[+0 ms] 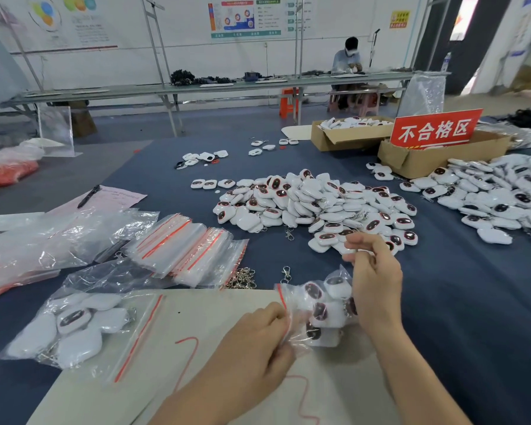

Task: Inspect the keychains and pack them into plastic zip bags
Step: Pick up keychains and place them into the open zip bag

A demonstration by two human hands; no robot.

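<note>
My left hand (258, 342) pinches the red-striped mouth of a clear zip bag (322, 311) that holds several white keychains with dark oval faces. My right hand (371, 277) is at the bag's far side, fingers curled against the plastic near its top. A big heap of loose keychains (316, 207) lies just beyond my hands on the blue table. A filled zip bag (74, 329) lies flat at the left. A stack of empty zip bags (184, 250) sits behind it.
A beige mat (196, 348) lies under my hands, with a thin red strip (187, 345) on it. Loose metal clasps (242, 279) lie near the empty bags. A second keychain heap (497, 191) and cardboard boxes (426, 157) with a red sign (436, 130) stand right. A pen (89, 196) lies on pink paper.
</note>
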